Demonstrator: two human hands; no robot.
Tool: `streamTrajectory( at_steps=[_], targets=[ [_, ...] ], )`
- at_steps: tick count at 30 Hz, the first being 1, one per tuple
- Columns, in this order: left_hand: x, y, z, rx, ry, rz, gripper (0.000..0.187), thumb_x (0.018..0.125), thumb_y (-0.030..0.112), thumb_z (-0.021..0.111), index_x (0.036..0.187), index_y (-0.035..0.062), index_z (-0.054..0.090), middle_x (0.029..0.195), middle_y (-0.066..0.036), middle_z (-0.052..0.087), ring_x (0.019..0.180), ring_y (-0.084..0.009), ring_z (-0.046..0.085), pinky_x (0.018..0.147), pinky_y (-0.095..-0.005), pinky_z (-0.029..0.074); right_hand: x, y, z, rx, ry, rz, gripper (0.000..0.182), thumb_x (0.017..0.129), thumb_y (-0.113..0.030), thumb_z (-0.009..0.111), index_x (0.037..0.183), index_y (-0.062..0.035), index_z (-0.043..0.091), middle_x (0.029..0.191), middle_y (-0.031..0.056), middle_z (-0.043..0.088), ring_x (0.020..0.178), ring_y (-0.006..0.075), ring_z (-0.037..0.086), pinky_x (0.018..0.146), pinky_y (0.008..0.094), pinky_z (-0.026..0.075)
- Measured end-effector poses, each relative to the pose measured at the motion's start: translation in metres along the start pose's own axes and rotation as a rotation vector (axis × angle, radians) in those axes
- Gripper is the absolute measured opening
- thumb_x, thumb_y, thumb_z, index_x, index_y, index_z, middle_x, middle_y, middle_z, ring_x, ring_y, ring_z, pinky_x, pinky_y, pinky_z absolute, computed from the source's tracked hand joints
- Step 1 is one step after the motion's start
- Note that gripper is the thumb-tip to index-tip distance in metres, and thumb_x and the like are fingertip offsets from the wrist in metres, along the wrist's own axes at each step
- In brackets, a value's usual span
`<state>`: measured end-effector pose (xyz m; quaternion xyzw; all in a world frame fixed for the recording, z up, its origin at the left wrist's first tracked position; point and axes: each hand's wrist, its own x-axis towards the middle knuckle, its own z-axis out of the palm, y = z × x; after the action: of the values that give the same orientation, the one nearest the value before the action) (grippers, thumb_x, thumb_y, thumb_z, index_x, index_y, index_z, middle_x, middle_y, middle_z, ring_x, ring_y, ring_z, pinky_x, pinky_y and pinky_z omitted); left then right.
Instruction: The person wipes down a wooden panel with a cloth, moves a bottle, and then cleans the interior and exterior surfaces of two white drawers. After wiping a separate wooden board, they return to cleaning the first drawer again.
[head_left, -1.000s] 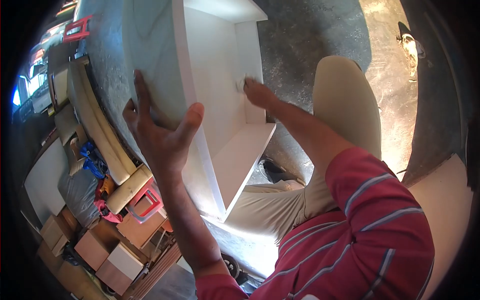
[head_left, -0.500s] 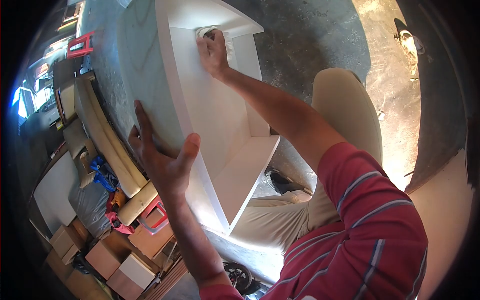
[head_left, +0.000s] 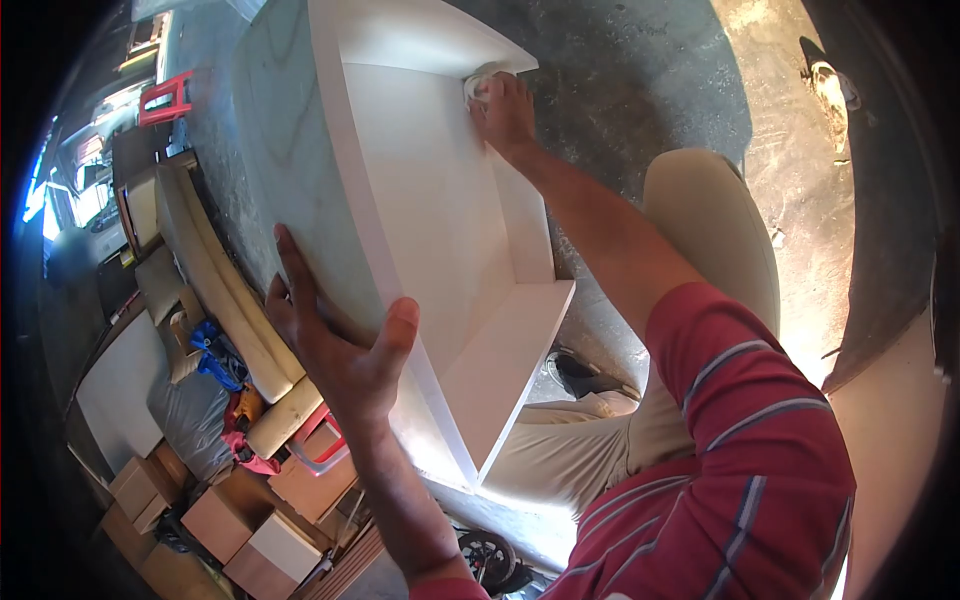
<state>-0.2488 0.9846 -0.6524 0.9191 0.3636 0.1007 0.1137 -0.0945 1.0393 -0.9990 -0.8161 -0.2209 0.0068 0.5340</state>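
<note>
My sleeve (head_left: 740,440), red w/ thin stripes, fills the lower right of view. My knee in beige trousers (head_left: 715,235) sits just beyond it, over a grey concrete floor (head_left: 640,90).

Left hand (head_left: 340,345): open, fingers spread, palm flat against the outer side panel of the white cabinet (head_left: 420,200). Thumb hooks over the panel's front edge; the other fingers lie on the outside face. No closed grip here, just a brace. Nothing held in it.

White cabinet: open box unit, tilted in view, open face toward me. It stands on the floor directly in front of my knee, between my two arms. Near end panel sits approx. beside my trouser leg; far end panel is toward the top of view. Interior faces are plain white.

Right hand (head_left: 505,110): arm extended across the cabinet opening to the far inner corner. Fingers curled down onto a small white cloth (head_left: 480,82), pressing it against the corner where the back panel meets the far end panel. Cloth is mostly covered by the fingers; exact shape can't be told.

Left of the cabinet, beyond my left hand: long beige cushions (head_left: 215,280), a red plastic stool (head_left: 320,440), cardboard boxes (head_left: 250,530) stacked low, and a blue item (head_left: 212,350) amid the clutter. Further off at top left, a second red stool (head_left: 165,100).
</note>
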Motion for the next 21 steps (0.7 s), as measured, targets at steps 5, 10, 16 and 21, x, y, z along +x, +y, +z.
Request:
streamTrajectory(
  at_steps=[5, 10, 16, 21],
  targets=[
    [0.000, 0.000, 0.000, -0.021, -0.005, -0.007, 0.106, 0.056, 0.065, 0.065, 0.139, 0.0138, 0.026, 0.116, -0.022, 0.035, 0.106, -0.0336, 0.045, 0.082, -0.0455, 0.042, -0.019, 0.022, -0.001, -0.348, -0.133, -0.364, 0.048, 0.079, -0.020, 0.052, 0.125, -0.0077, 0.044, 0.121, 0.0100, 0.046, 0.107, 0.0268, 0.043, 0.091, 0.0428, 0.034],
    [0.001, 0.000, 0.001, -0.052, 0.005, 0.016, 0.106, 0.053, 0.053, 0.070, 0.139, 0.0099, 0.027, 0.113, -0.024, 0.034, 0.099, -0.0344, 0.048, 0.075, -0.0440, 0.045, -0.002, 0.032, 0.016, -0.590, -0.553, -0.507, 0.047, 0.083, -0.016, 0.046, 0.126, 0.0009, 0.040, 0.120, 0.0150, 0.048, 0.108, 0.0268, 0.046, 0.087, 0.0387, 0.042],
    [0.000, 0.000, 0.000, 0.055, 0.018, 0.021, 0.104, 0.052, 0.051, 0.070, 0.138, 0.0115, 0.028, 0.112, -0.024, 0.034, 0.098, -0.0359, 0.049, 0.074, -0.0447, 0.045, 0.010, 0.031, 0.026, -0.660, -0.473, -0.387, 0.034, 0.083, -0.012, 0.045, 0.114, 0.0008, 0.049, 0.108, 0.0161, 0.053, 0.086, 0.0255, 0.057, 0.062, 0.0343, 0.053],
    [0.001, 0.004, 0.001, -0.046, 0.018, -0.055, 0.102, 0.051, 0.047, 0.071, 0.138, 0.0123, 0.030, 0.111, -0.026, 0.035, 0.097, -0.0384, 0.048, 0.073, -0.0473, 0.046, 0.035, 0.045, 0.032, -0.275, -0.423, -0.078, 0.026, 0.081, -0.011, 0.048, 0.105, -0.0037, 0.055, 0.102, 0.0192, 0.058, 0.081, 0.0283, 0.061, 0.061, 0.0386, 0.052]
  ],
)
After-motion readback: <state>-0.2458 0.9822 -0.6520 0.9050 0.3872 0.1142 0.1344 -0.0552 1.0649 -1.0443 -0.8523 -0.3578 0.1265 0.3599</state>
